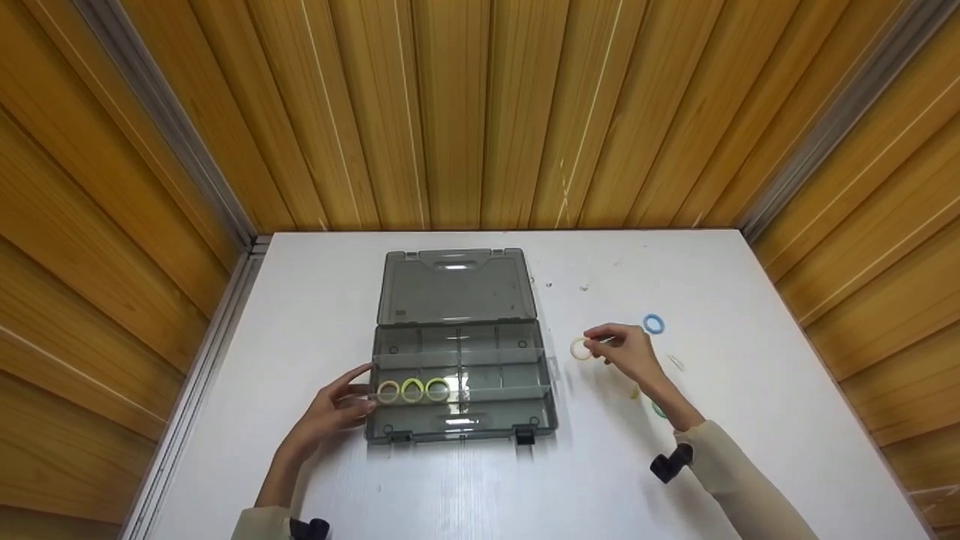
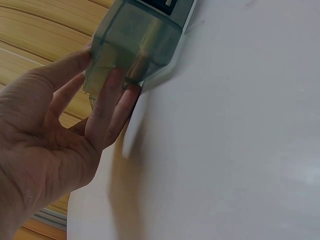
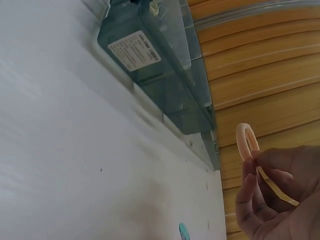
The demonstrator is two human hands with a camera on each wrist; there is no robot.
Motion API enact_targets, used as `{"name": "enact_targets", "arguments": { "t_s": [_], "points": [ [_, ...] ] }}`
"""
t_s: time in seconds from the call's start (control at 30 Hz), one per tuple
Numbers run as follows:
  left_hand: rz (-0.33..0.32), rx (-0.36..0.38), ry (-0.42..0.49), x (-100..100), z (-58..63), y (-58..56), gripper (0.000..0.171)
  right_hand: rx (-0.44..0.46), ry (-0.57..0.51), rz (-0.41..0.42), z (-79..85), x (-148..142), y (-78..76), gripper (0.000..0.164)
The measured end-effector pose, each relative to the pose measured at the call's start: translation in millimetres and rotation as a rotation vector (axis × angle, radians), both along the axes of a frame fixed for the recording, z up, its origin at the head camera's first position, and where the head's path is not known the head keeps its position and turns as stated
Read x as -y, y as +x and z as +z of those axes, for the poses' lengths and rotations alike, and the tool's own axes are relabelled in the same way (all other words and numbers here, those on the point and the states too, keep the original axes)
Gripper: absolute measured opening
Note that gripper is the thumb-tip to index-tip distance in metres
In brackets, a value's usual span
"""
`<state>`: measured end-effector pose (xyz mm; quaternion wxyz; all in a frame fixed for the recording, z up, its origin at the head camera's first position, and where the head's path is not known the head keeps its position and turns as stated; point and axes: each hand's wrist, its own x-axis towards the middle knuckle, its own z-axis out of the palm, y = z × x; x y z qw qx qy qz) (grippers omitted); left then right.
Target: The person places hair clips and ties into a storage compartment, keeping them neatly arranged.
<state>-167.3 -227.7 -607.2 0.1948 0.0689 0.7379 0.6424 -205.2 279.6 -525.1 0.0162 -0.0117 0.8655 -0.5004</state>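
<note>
A dark see-through compartment box [image 1: 457, 428] lies with its lid [image 1: 456, 289] folded back. My left hand [image 1: 330, 412] holds the box's left side, fingertips and thumb around its edge; the left wrist view shows the fingers against the clear wall. To the right of the box, raised over the table, my right hand [image 1: 628, 352] pinches a pale peach ring [image 3: 243, 142] between thumb and fingertips. Inside, a peach ring [image 1: 379, 392] and two yellow-green rings, one [image 1: 403, 391] beside the other [image 1: 428, 390], stand in a row along the middle-left.
On the white table [image 1: 600, 480] a blue ring [image 1: 657, 332] lies beyond the right hand. A green ring [image 1: 658, 410] and a yellow piece [image 1: 635, 391] are partly hidden by the right forearm. Wood-panelled walls [image 1: 465, 112] enclose the back and sides.
</note>
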Motion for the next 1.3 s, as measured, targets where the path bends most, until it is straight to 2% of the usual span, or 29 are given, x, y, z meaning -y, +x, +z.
{"name": "enact_targets", "arguments": {
  "t_s": [0.1,0.33,0.63,1.0,1.3],
  "points": [
    [0.005,0.012,-0.007,-0.7,-0.4,0.0,0.075,0.008,-0.045,0.036,-12.9,5.9,-6.9,0.024],
    [0.019,0.037,-0.004,-1.6,-1.2,-1.3,0.076,0.018,-0.178,0.186,-20.6,32.8,-9.2,0.025],
    [0.007,0.019,0.004,-0.8,-1.7,-1.1,0.076,0.019,-0.139,0.259,-25.1,69.6,-8.6,0.023],
    [0.004,0.002,0.004,0.3,-1.9,-0.5,0.074,0.078,-0.157,0.337,-42.2,108.5,-10.2,0.023],
    [0.012,0.026,-0.006,0.9,-2.3,-2.3,0.076,0.030,-0.085,0.359,-55.9,134.3,-13.0,0.017]
  ]
}}
